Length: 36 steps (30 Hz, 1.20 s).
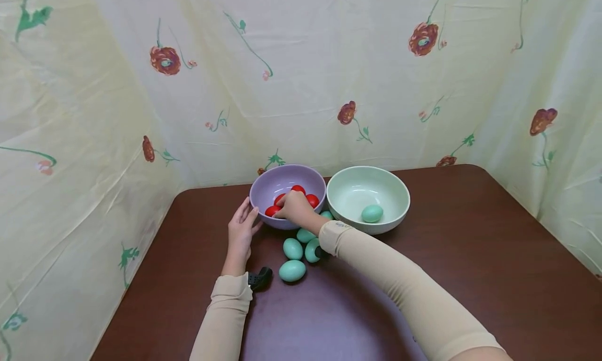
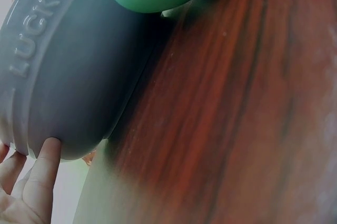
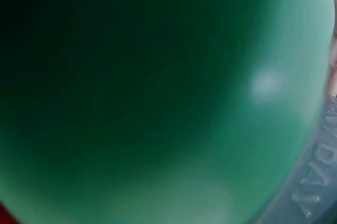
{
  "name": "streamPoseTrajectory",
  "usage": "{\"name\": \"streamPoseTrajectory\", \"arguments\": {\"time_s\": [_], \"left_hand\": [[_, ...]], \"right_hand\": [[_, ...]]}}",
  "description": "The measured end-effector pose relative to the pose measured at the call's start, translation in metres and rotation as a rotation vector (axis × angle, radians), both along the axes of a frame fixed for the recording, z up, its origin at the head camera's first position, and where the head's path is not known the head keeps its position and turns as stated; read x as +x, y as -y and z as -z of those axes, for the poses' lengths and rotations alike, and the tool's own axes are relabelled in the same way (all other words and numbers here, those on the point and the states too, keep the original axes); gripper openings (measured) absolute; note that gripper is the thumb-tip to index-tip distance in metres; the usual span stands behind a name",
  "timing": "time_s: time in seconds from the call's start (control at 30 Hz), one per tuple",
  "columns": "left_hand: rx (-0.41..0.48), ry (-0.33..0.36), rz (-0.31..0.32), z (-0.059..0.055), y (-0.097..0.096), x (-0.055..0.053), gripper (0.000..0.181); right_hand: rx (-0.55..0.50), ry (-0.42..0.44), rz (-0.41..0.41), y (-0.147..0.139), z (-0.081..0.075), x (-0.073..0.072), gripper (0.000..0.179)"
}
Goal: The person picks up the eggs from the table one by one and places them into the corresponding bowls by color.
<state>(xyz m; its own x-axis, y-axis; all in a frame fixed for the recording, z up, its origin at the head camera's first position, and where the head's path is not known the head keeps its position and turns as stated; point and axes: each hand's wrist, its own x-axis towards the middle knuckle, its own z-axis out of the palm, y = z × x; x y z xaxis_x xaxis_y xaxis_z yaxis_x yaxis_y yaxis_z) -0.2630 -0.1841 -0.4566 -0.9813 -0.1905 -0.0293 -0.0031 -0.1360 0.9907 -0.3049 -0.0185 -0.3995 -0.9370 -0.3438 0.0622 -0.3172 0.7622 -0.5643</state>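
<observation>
Bright head view, dim right wrist view, blurred egg (image 3: 174,98)

Right hand (image 1: 298,208) covers part of the red eggs (image 1: 312,200); whether it grips one, no telling! Below its wrist, a black camera (image 1: 320,252) partly hides a green egg (image 1: 311,249). Right-wrist view: a blurred green egg (image 3: 179,108) spilling past the edges! Beyond the left hand (image 1: 242,235), raised lettering (image 2: 38,24) runs off its wrist view's top.

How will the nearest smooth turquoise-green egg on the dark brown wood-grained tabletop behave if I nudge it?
The nearest egg would likely roll, perhaps in a curve: it is oval and lies on its side on a flat-looking tabletop. Its smooth surface may make it slip from a loose pinch. Pushed forward, it could knock the similar turquoise-green egg just beyond it.
</observation>
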Motion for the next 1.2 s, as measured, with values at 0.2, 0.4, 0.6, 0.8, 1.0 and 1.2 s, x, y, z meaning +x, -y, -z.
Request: {"name": "streamPoseTrajectory", "arguments": {"time_s": [0.2,0.4,0.6,0.8,1.0,1.2], "left_hand": [[0.004,-0.004,0.004,-0.001,0.000,-0.002,0.057],[0.002,0.009,0.017,0.002,0.001,0.000,0.058],[0.010,0.013,0.012,0.002,0.001,0.000,0.059],[0.009,0.005,-0.012,-0.001,0.001,-0.001,0.057],[0.011,0.013,-0.012,0.000,0.000,0.000,0.056],[0.011,0.007,-0.008,0.002,0.001,-0.001,0.058]], "right_hand": [[0.009,-0.008,-0.001,0.000,-0.001,0.000,0.028],[-0.127,0.003,0.015,-0.008,-0.012,0.014,0.039],[-0.338,0.021,0.013,-0.031,-0.033,0.040,0.046],[-0.509,0.072,0.050,-0.055,-0.041,0.063,0.041],[-0.619,0.165,0.099,-0.079,-0.036,0.083,0.039],[-0.610,0.195,0.119,-0.100,-0.029,0.097,0.041]]}}
